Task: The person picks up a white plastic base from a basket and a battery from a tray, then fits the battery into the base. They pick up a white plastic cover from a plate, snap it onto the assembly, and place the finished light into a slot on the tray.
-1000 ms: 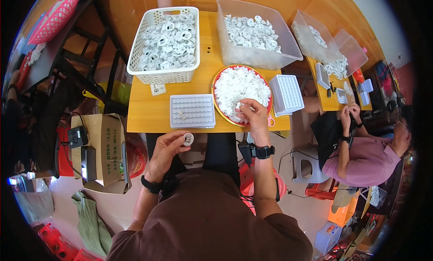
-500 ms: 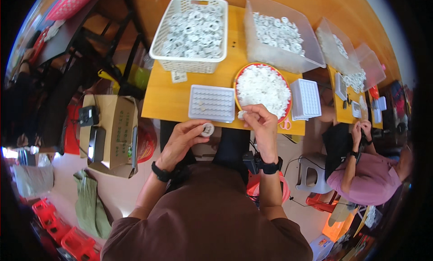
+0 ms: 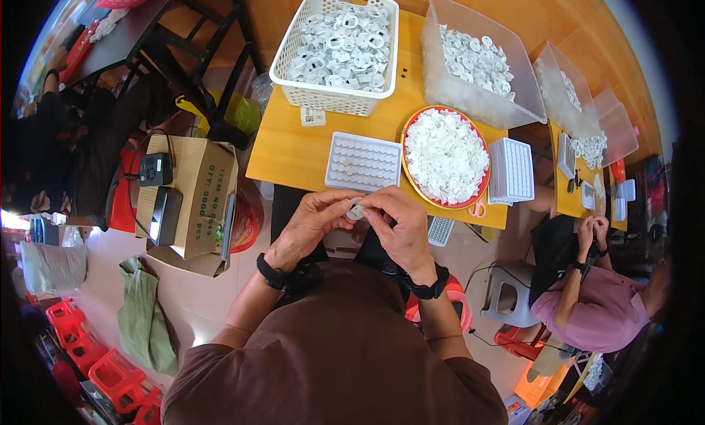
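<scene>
Just in front of the table's near edge, my left hand (image 3: 311,224) pinches a round white plastic part (image 3: 355,212) between thumb and fingers. My right hand (image 3: 402,228) meets it there, thumb and forefinger closed on the same part. Any smaller piece between my right fingertips is hidden. Beyond my hands lies a pale tray with rows of small pockets (image 3: 365,160), with a couple of small beige bits in it. Right of that tray, a red-rimmed round tray (image 3: 485,150) is heaped with small white plastic pieces (image 3: 446,157).
A white basket (image 3: 334,102) and a clear bin (image 3: 507,110), both full of round white parts, stand at the back of the table (image 3: 283,152). Stacked pocket trays (image 3: 512,171) and pink scissors (image 3: 478,208) are at right. A person in pink (image 3: 587,300) sits farther right; a cardboard box (image 3: 198,204) stands left.
My right hand has moved left from beside the red-rimmed tray, bringing its small white piece to the round part. My left hand has shifted slightly right. The view has shifted a little.
</scene>
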Demonstrator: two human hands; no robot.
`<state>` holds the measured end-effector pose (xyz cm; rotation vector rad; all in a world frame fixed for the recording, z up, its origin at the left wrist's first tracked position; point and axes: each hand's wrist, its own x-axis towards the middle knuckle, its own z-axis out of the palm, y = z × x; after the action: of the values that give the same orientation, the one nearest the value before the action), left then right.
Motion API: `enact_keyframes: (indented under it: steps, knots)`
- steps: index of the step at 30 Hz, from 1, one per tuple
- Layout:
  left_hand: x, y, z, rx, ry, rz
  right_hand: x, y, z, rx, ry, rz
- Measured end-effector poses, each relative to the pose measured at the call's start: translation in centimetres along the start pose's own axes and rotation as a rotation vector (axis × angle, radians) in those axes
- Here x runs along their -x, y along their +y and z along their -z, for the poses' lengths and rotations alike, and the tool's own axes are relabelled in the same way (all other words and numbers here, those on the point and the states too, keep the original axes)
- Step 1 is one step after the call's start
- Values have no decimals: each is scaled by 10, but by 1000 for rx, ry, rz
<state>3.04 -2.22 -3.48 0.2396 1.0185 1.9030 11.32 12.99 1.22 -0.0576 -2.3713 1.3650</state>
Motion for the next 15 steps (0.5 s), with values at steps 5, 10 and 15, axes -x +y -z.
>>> enact_keyframes:
  steps: [5, 10, 15]
  knots:
    - [-1, 0, -1, -11, 19, 11, 0, -1, 0, -13, 13, -18]
    - [-2, 1, -4, -23, 24, 13, 2, 5, -4, -20, 65, 7]
    - [-2, 0, -4, -17, 36, 16, 4, 6, -8, 46, 94, 46]
